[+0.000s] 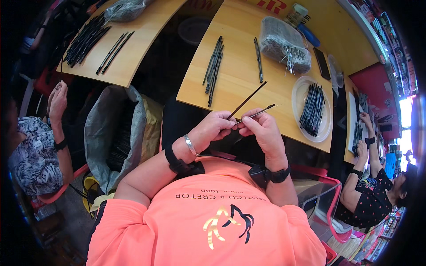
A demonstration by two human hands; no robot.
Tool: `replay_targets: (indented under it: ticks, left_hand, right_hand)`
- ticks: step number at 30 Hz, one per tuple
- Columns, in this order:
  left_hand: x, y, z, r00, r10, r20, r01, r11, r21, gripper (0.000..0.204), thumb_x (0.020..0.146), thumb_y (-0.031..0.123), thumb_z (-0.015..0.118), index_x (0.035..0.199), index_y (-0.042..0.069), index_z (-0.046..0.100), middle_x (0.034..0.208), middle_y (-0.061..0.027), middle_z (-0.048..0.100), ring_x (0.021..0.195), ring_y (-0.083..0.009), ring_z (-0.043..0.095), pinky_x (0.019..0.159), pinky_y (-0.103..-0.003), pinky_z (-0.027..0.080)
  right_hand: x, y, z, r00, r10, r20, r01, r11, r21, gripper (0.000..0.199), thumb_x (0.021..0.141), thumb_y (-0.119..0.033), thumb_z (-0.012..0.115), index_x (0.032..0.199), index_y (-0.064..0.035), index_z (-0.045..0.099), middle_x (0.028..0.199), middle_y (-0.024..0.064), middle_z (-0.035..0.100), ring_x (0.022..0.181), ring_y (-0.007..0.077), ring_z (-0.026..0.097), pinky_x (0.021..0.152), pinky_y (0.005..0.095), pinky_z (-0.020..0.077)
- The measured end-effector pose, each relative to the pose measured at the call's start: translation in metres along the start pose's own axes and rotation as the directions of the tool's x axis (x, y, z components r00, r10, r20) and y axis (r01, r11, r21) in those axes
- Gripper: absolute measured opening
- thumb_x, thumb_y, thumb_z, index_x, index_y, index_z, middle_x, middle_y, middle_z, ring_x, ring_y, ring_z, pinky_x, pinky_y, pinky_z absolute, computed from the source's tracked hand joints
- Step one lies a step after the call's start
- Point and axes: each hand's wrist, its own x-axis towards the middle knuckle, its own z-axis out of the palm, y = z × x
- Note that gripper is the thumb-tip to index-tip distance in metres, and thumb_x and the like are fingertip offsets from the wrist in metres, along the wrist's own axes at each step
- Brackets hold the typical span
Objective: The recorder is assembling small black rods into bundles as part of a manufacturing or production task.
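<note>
In front of my chest my two hands meet just off the table's near edge. My left hand [214, 128] is closed on a long, thin dark stick [247, 99] that slants up to the right. Between the fingertips of my right hand [262, 128] is pinched a second, thinner stick [259, 112], whose dark tip points up to the right. Its lower end runs to my left fingers, and the fingers hide how the two sticks meet there. Similar black sticks [214, 71] lie in a loose group on the table, and another small group [258, 60] lies further right.
A round plastic tray [329, 124] holds many black sticks. Behind it are a clear bag of thin silvery pieces [286, 44], a phone [322, 63] and a jar [296, 15]. An open sack [95, 133] stands left. People work at tables on both sides.
</note>
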Motion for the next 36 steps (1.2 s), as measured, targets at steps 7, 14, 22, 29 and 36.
replay_targets:
  ticks: [7,14,22,29,36]
  left_hand:
    - [0.001,0.0,0.001,1.0,0.007,0.009,-0.007,0.999,0.04,0.006,0.088,0.012,0.052,0.086,0.008,0.055,0.069,0.0048,0.049,0.055,-0.0019,0.04,0.044,-0.016,0.026]
    - [0.001,-0.004,0.003,0.995,0.101,0.017,-0.102,0.991,0.089,0.007,0.088,0.013,0.051,0.082,0.009,0.052,0.069,0.0053,0.047,0.055,-0.0027,0.037,0.046,-0.017,0.027]
    - [-0.002,0.002,0.006,0.983,0.175,-0.064,-0.152,0.952,0.265,0.009,0.082,0.01,0.051,0.075,0.006,0.05,0.063,0.0032,0.044,0.054,-0.0061,0.038,0.05,-0.021,0.033]
    - [-0.009,0.005,0.009,0.999,0.047,0.021,-0.05,0.991,0.122,0.013,0.091,0.019,0.048,0.086,0.008,0.051,0.062,0.0025,0.047,0.045,-0.0043,0.037,0.039,-0.018,0.024]
    - [-0.016,0.01,0.019,0.977,-0.08,0.197,0.002,0.93,0.368,0.02,0.09,0.021,0.048,0.094,0.002,0.054,0.066,-0.0031,0.057,0.052,-0.0097,0.053,0.049,-0.021,0.044]
  right_hand:
    - [0.001,0.001,0.004,0.999,0.0,-0.053,-0.001,1.0,-0.022,0.016,0.089,-0.015,0.059,0.094,-0.0008,0.056,0.08,0.0083,0.064,0.067,0.0123,0.062,0.063,0.0224,0.0512]
    - [-0.003,0.002,0.016,0.983,-0.104,-0.152,0.095,0.993,-0.067,0.013,0.088,-0.013,0.06,0.088,0.0006,0.059,0.076,0.0054,0.063,0.066,0.0085,0.059,0.059,0.0218,0.0491]
    - [-0.005,0.004,0.024,0.947,-0.234,-0.218,0.183,0.955,-0.233,0.013,0.087,-0.011,0.06,0.084,0.0011,0.06,0.073,0.0055,0.063,0.064,0.0082,0.059,0.057,0.0217,0.049]
    - [0.002,0.0,0.011,0.983,-0.024,-0.183,0.037,0.997,0.066,0.017,0.089,-0.017,0.06,0.088,-0.0002,0.06,0.072,0.0044,0.063,0.064,0.0076,0.059,0.059,0.021,0.0471]
    - [-0.004,-0.009,0.007,0.982,-0.135,-0.131,0.141,0.989,0.036,0.017,0.09,-0.019,0.058,0.086,-0.0025,0.061,0.069,0.0002,0.059,0.06,0.0064,0.054,0.055,0.0194,0.0426]
